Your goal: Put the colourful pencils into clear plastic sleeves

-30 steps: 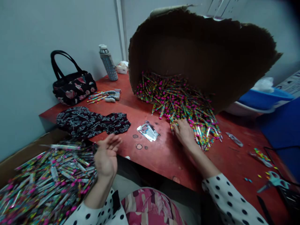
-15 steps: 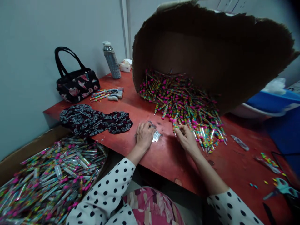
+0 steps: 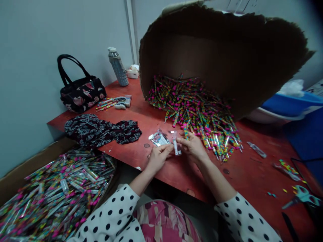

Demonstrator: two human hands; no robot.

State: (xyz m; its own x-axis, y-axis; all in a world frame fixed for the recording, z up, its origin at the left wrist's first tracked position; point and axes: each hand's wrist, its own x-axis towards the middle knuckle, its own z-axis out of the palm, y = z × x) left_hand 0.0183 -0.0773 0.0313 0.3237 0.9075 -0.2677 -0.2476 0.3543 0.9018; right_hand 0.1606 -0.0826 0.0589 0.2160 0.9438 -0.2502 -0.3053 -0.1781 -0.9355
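Observation:
My left hand (image 3: pixel 158 157) is closed, its fingertips pinching the edge of a small clear plastic sleeve (image 3: pixel 175 143) over the red table. My right hand (image 3: pixel 195 148) is closed on a slim multicoloured stick (image 3: pixel 186 130) with yellow and green bits and a pink end. Its thumb is right beside the sleeve; whether it touches it I cannot tell. Behind my left hand lies a small pile of clear sleeves (image 3: pixel 158 137). A heap of similar sticks (image 3: pixel 194 107) spills from a tipped cardboard box (image 3: pixel 214 50) just beyond my right hand.
At lower left, a carton (image 3: pixel 32 163) holds many sleeved sticks. Along the table's left lie a dark patterned cloth (image 3: pixel 101 131), a handbag (image 3: pixel 83 94) and a bottle (image 3: pixel 118 69). Scissors (image 3: pixel 301 196) and loose coloured bits lie at right, near a blue basin (image 3: pixel 285 107).
My left hand has lifted off the sleeve pile and now holds one clear sleeve. My right hand has moved slightly left with the stick, bringing the hands closer together.

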